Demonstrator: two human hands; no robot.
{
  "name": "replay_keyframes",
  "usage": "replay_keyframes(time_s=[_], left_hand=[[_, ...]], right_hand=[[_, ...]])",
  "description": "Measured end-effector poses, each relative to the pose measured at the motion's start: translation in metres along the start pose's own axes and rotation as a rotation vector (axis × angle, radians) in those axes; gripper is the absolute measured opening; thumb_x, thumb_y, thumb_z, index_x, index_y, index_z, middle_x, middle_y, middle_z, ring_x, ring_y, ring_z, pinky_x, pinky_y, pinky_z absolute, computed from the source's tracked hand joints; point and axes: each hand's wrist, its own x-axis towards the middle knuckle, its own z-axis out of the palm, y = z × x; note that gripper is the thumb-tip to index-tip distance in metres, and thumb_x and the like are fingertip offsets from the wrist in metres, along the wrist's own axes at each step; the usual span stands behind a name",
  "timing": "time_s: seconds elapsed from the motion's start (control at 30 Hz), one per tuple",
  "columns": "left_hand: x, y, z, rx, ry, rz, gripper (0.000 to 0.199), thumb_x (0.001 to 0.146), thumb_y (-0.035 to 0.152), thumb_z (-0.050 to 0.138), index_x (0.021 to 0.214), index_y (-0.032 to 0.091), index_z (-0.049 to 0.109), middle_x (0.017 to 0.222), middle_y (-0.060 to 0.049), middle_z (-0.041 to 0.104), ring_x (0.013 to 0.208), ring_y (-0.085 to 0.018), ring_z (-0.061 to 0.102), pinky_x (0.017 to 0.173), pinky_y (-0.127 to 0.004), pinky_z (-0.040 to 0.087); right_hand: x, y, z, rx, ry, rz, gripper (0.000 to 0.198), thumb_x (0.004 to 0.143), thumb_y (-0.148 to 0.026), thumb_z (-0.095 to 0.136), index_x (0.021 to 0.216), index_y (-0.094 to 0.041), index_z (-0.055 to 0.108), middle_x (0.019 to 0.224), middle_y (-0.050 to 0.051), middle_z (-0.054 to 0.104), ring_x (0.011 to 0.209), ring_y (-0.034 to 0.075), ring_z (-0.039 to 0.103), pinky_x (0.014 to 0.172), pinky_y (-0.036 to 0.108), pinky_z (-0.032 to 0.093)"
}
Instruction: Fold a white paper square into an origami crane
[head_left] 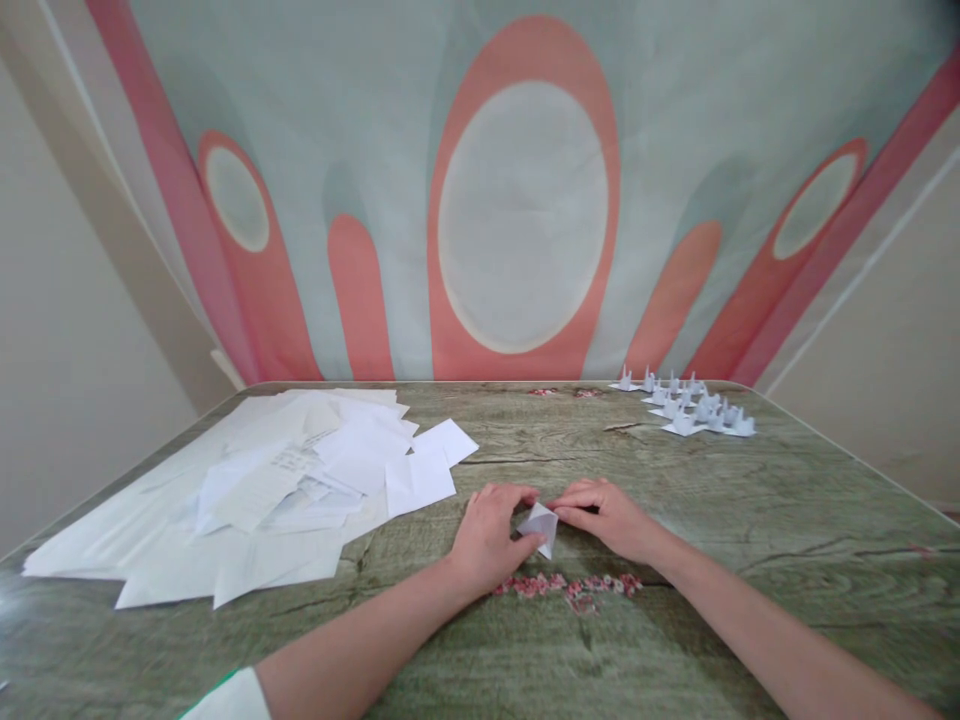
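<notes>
A small piece of folded white paper [541,527] is between my hands, just above the wooden table [540,660]. My left hand [491,535] grips its left side, with the thumb on the front and the fingers curled behind. My right hand [600,512] pinches at its upper right edge with thumb and forefinger. The paper looks creased into a small pointed shape; its far side is hidden.
A large spread of loose white paper sheets [300,480] covers the table's left side, with square sheets [420,478] at its right end. Several folded paper cranes [682,420] stand at the back right. Behind the table hangs a patterned backdrop [525,210].
</notes>
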Motion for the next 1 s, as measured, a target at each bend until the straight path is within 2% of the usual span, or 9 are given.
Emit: replay_keyframes(time_s=[0.17,0.4,0.73,1.0], left_hand=[[0.0002,0.0022,-0.0008,-0.014,0.002,-0.014,0.043,0.066,0.023,0.068,0.107,0.024,0.056,0.102,0.0,0.062,0.098,-0.022,0.051,0.085,-0.034,0.038],[0.0028,0.0028,0.0005,0.042,0.012,-0.008,0.031,0.065,0.025,0.068,0.095,0.027,0.063,0.094,0.001,0.063,0.092,-0.022,0.053,0.083,-0.032,0.038],[0.0048,0.0024,0.0016,0.051,0.024,-0.042,0.032,0.063,0.028,0.07,0.094,0.028,0.065,0.093,0.002,0.064,0.091,-0.021,0.053,0.082,-0.032,0.039],[0.0058,0.0014,0.0034,0.04,0.013,-0.041,0.032,0.064,0.032,0.07,0.096,0.033,0.067,0.096,0.004,0.064,0.092,-0.022,0.053,0.083,-0.033,0.038]], right_hand=[[0.0019,0.0047,0.0022,0.042,-0.004,-0.01,0.026,0.086,-0.039,0.05,0.096,-0.025,0.07,0.083,0.003,0.068,0.081,0.018,0.059,0.075,0.029,0.038],[0.0016,0.0049,0.0012,0.023,-0.035,-0.031,0.023,0.086,-0.038,0.052,0.094,-0.027,0.07,0.083,0.0,0.067,0.081,0.017,0.058,0.076,0.029,0.036],[0.0016,0.0027,0.0,0.083,-0.025,-0.05,0.025,0.087,-0.038,0.05,0.091,-0.024,0.071,0.08,0.001,0.067,0.077,0.015,0.059,0.072,0.027,0.039],[0.0023,0.0025,0.0033,0.087,0.021,-0.017,0.02,0.081,-0.036,0.058,0.091,-0.024,0.071,0.083,0.002,0.068,0.079,0.017,0.059,0.073,0.028,0.041]])
